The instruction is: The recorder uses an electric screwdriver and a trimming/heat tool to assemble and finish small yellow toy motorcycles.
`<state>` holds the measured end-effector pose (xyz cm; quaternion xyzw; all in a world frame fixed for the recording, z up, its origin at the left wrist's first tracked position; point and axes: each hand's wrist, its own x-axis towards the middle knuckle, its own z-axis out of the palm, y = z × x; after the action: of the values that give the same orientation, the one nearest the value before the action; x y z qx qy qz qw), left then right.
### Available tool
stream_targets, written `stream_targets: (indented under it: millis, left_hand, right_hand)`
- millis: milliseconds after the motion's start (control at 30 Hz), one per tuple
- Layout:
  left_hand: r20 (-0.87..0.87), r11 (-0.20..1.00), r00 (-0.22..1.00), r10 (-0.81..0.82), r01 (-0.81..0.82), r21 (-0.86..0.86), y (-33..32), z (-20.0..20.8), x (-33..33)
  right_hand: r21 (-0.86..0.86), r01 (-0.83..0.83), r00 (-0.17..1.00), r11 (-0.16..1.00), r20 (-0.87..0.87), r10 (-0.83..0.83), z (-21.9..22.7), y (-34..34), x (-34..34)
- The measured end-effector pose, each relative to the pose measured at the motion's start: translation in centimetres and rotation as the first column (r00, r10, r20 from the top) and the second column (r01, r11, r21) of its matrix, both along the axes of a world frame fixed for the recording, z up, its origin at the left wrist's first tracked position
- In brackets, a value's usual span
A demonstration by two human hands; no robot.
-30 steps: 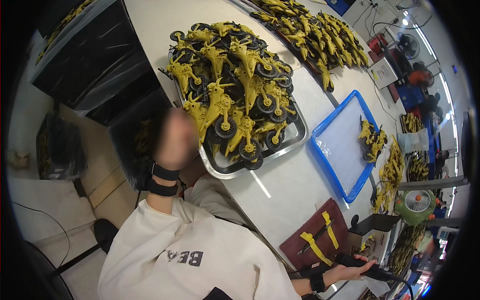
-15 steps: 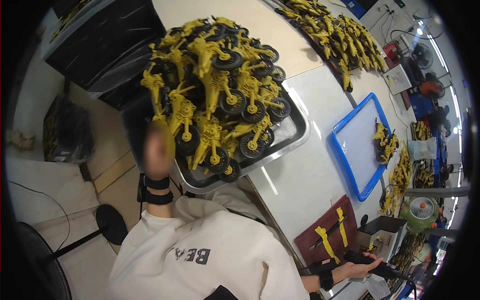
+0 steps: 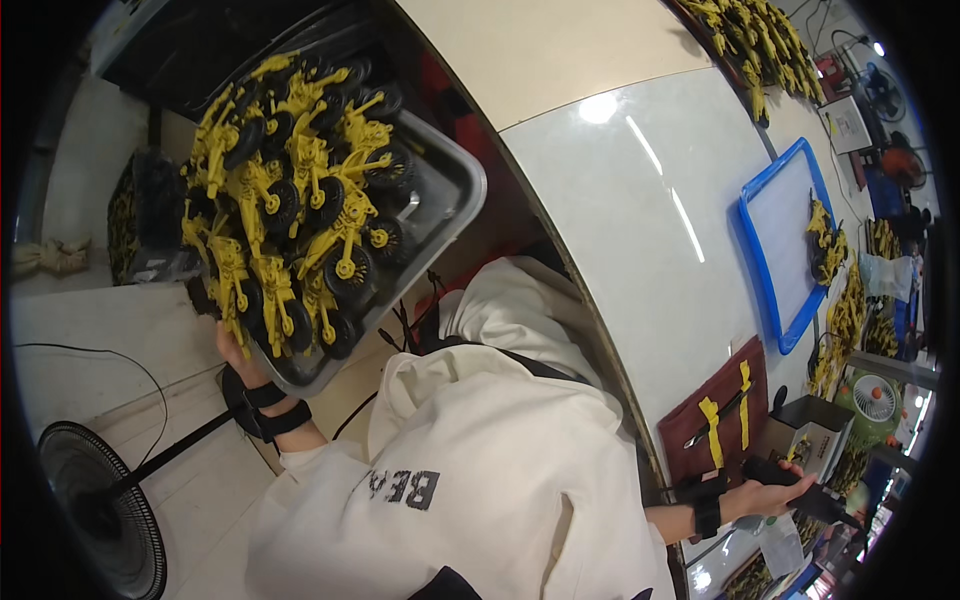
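A dark grey tray [image 3: 452, 215] heaped with yellow toy parts [image 3: 262, 205] with black spoked wheels hangs tilted off the table's left side. My left hand [image 3: 236, 352] grips its near left edge; the piled parts and the rim hide most of the fingers. Far to the right, my right hand [image 3: 762, 498] is closed around a black corded hand tool, which looks like an electric screwdriver [image 3: 822, 506]. Beside that hand lies a maroon mat [image 3: 690, 412] with yellow-taped strips, next to an open box [image 3: 808, 428] holding small parts.
A blue-rimmed tray [image 3: 762, 262] with a few yellow parts stands on the white table [image 3: 590, 190]. More yellow parts [image 3: 760, 45] are heaped at the far right. A black bin [image 3: 200, 45] is at the far left, and a floor fan [image 3: 100, 510] stands near left.
My left hand has drawn the loaded tray leftward off the table edge, and it now tilts. The view has shifted left. My right hand still holds the tool.
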<state>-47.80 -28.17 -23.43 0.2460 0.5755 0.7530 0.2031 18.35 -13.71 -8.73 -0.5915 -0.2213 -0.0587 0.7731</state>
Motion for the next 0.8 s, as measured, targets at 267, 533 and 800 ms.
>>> stream_targets:
  millis: [267,533,800]
  left_hand:
    - [0.694,0.98,0.696,-0.187,0.178,0.085,2.8,-10.3,-4.1]
    - [0.967,0.979,0.225,-0.121,0.187,0.079,9.3,-16.3,-6.6]
    - [0.369,0.992,0.929,0.009,0.037,-0.119,6.6,-2.6,-4.8]
  right_hand:
    - [-0.015,0.0,0.997,1.0,0.075,0.001,0.2,-0.1,-1.2]
    - [-0.069,0.015,0.995,0.998,0.098,-0.008,0.5,0.6,-2.0]
    - [-0.085,0.01,0.997,0.996,0.081,-0.003,0.3,0.9,-1.8]
